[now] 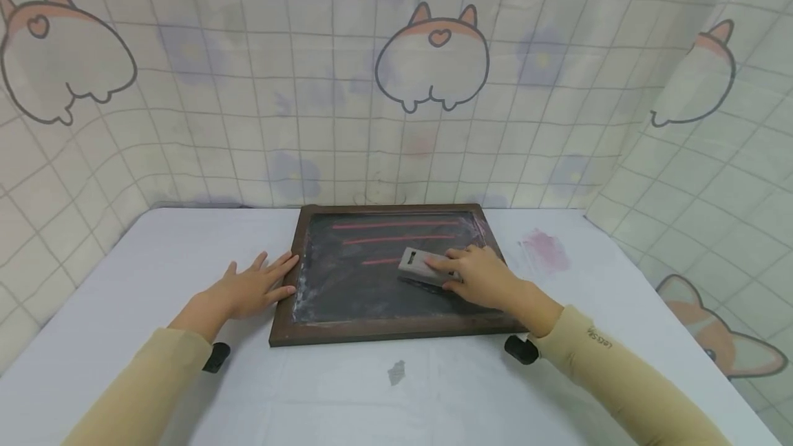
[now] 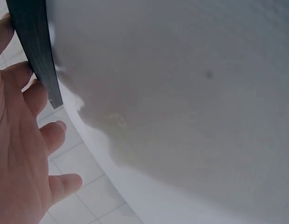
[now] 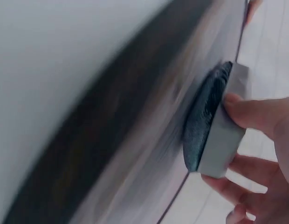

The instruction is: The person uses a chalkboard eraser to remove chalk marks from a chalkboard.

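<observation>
A blackboard [image 1: 359, 294] in a brown wooden frame lies on the white table, with several red chalk lines drawn across its upper half. My right hand [image 1: 486, 277] grips a grey chalkboard eraser [image 1: 421, 267] by its sides. In the right wrist view, the dark felt underside of the eraser [image 3: 223, 130] faces the board. The eraser covers the right part of the lowest red line. My left hand [image 1: 254, 288] has its fingers spread, and its fingertips rest on the left edge of the frame. The frame's edge [image 2: 37, 51] also shows beside the fingers in the left wrist view.
The table [image 1: 297, 398] bears a pink smudge [image 1: 545, 251] right of the board and a small grey patch [image 1: 396, 372] in front. Behind stands a tile-patterned curtain [image 1: 347, 136] with corgi drawings. A black wrist device [image 1: 522, 349] sits under the right sleeve.
</observation>
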### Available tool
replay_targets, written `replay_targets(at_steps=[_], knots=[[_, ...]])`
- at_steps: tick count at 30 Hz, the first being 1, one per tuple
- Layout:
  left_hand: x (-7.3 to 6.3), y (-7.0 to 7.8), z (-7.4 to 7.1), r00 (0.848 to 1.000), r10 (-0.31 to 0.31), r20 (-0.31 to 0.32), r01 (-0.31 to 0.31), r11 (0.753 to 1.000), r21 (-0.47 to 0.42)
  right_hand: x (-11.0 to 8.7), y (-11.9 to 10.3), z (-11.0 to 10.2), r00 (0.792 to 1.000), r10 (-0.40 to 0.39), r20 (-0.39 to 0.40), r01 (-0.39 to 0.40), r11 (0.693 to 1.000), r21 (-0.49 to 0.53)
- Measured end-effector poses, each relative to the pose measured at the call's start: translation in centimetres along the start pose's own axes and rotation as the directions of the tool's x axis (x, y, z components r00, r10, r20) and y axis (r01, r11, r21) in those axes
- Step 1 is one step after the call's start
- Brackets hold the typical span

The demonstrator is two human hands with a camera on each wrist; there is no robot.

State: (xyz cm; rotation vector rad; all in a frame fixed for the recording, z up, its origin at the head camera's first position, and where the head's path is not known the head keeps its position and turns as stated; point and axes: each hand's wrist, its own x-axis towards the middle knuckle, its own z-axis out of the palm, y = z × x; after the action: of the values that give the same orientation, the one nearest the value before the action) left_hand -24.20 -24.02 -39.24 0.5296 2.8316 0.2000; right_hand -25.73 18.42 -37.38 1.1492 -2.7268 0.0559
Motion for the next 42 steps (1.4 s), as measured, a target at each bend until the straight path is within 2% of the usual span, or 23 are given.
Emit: replay_targets(at_steps=[4, 8, 11, 14, 17, 21, 24, 27, 30, 34, 35, 38, 42], knots=[[0.0, 0.1, -0.1, 1.000, 0.003, -0.006, -0.003, 1.000, -0.005, -0.5, -0.9, -0.3, 0.998, -0.044, 0.040, 0.042, 0.997, 0.060], [0.2, 0.2, -0.2, 1.000, 0.006, -0.012, -0.006, 1.000, -0.003, -1.0, 0.7, -0.4, 0.999, 0.045, 0.011, -0.045, 0.999, 0.016], [0.3, 0.3, -0.3, 1.000, 0.009, -0.012, -0.009, 1.000, -0.003, -1.3, 2.6, -0.3, 0.991, 0.127, -0.033, -0.128, 0.991, -0.030], [0.2, 0.2, -0.3, 1.000, 0.007, -0.007, -0.007, 1.000, -0.006, -1.4, 3.1, -0.2, 0.986, 0.152, -0.064, -0.155, 0.987, -0.045], [0.2, 0.2, -0.2, 1.000, 0.001, -0.003, -0.001, 1.000, -0.010, -1.5, 2.0, -0.1, 0.995, 0.079, -0.066, -0.081, 0.996, -0.034], [0.0, 0.2, -0.2, 1.000, -0.002, -0.006, 0.002, 1.000, -0.012, -2.0, -0.3, -0.4, 0.999, -0.040, -0.026, 0.041, 0.999, 0.031], [0.0, 0.2, -0.2, 1.000, 0.000, -0.011, 0.000, 1.000, -0.007, -2.3, -1.1, -0.8, 0.999, -0.053, -0.006, 0.053, 0.997, 0.059], [0.0, 0.2, -0.3, 1.000, 0.000, -0.013, 0.000, 1.000, -0.002, -2.1, 0.0, -0.8, 1.000, -0.008, -0.021, 0.008, 1.000, 0.030], [0.0, 0.2, -0.3, 1.000, 0.001, -0.011, -0.001, 1.000, 0.000, -1.7, 2.3, -0.6, 0.995, 0.089, -0.031, -0.090, 0.996, -0.010], [0.1, 0.1, -0.1, 1.000, 0.004, -0.003, -0.004, 1.000, -0.004, -1.3, 4.9, -0.5, 0.966, 0.258, 0.001, -0.258, 0.966, 0.006], [0.1, 0.0, 0.0, 1.000, 0.005, -0.001, -0.005, 1.000, -0.006, -1.3, 5.1, -0.5, 0.961, 0.276, 0.003, -0.276, 0.961, 0.007], [0.2, -0.1, 0.2, 1.000, 0.000, 0.001, 0.000, 1.000, -0.006, -1.0, 4.8, -0.4, 0.960, 0.281, -0.007, -0.281, 0.960, -0.001], [0.3, -0.2, 0.3, 1.000, -0.004, 0.006, 0.004, 1.000, 0.002, 0.0, 2.8, 0.0, 0.981, 0.170, -0.093, -0.177, 0.981, -0.075]])
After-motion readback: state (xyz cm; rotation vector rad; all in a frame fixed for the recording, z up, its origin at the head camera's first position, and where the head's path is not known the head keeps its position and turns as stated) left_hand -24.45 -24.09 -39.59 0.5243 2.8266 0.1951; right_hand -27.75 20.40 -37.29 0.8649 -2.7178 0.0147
